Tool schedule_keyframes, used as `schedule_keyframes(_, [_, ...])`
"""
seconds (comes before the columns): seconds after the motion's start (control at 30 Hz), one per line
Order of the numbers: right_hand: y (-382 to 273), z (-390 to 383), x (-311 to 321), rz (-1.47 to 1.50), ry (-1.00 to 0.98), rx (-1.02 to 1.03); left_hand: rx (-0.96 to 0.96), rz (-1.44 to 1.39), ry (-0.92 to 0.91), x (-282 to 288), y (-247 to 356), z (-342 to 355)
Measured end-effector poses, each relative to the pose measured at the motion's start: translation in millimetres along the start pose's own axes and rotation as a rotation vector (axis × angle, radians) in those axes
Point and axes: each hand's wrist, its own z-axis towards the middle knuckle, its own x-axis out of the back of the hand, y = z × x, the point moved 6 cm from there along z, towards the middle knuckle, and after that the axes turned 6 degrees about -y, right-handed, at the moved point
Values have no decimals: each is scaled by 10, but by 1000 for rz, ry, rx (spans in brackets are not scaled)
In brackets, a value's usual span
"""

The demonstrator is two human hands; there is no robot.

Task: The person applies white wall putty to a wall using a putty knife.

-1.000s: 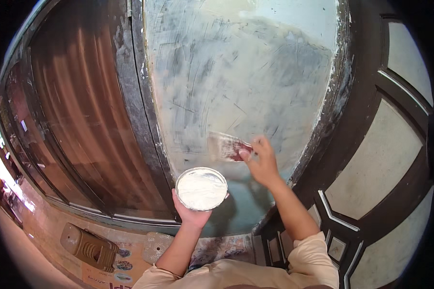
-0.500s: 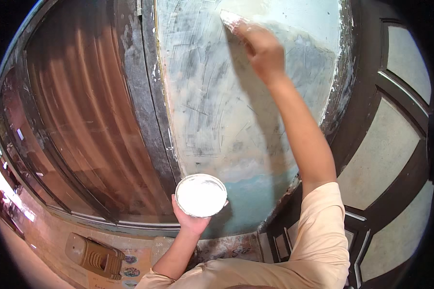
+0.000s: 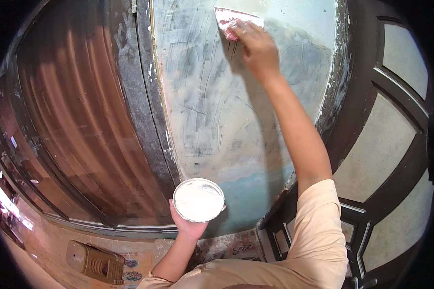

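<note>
In the head view, the left hand (image 3: 190, 228) is cupping a round tub of white paste (image 3: 198, 201); the right hand (image 3: 261, 52) is gripping a smeared red-and-white scraper (image 3: 224, 18) high at the patchy grey wall panel (image 3: 202, 106). Coating is seemingly covering most, leaving its blue-green bottom (image 3: 248, 197).

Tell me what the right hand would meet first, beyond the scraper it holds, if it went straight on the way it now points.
The right hand, pointing up and leftward, would probably meet the wall first, past its scraper; depth there is hard to judge.
</note>
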Motion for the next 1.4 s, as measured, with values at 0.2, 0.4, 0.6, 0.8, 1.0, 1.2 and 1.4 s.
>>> schedule_keyframes(0.2, [-882, -1119, -90, 43, -216, 222, 47, -86, -82, -44, 95, -85])
schedule_keyframes(0.4, [-353, -458, 124, -60, -53, 109, 20, 146, -85, -25, 103, -94])
schedule_keyframes(0.6, [-648, -1143, -264, -99, -266, 51, 37, -63, -63, -1, 94, -164])
schedule_keyframes(0.8, [-1433, -2146, 414, 301, -453, 1, -1, 68, -135, 19, 196, -229])
schedule_keyframes(1.0, [-1698, -2244, 792, 901, -623, -825, -21, 158, -54, 22, 92, -149])
schedule_keyframes(1.2, [-1579, -2538, 744, 1501, -338, -1342, -30, 68, -14, -70, -25, -80])
schedule_keyframes(1.4, [-1629, -2171, 1005, 1168, -685, -638, 9, 93, -125, -187, -83, -122])
